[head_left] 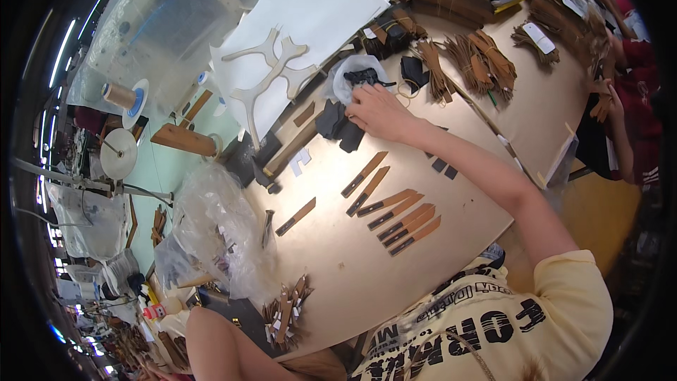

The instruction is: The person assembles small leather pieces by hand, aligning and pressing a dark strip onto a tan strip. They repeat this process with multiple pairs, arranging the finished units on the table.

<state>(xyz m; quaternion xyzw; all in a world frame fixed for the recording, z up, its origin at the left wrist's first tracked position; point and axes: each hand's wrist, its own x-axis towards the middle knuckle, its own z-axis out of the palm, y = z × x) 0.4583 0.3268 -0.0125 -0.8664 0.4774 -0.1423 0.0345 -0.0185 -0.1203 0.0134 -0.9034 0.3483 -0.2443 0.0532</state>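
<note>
My right hand (375, 111) reaches across the table to a clear plastic bag (337, 86) with black pieces (363, 76) in it. Its fingers are bent and drawn together at the bag's near edge. The fingertips are partly hidden, so what they pinch cannot be made out. Flat black pieces (330, 118) lie beside and under the hand. Nearer me, several brown strips with dark ends (405, 220) lie slanted on the table, one strip (296, 216) apart to the left. My left arm (229, 349) shows at the lower edge, but its hand is out of view.
Bundles of brown strips (486, 63) line the far right of the table (331, 289). White sheets with a pale branching frame (278, 63) lie at the back. A crumpled plastic bag (218, 219) and thread cone (121, 95) stand left. A person in red (642, 99) works at right.
</note>
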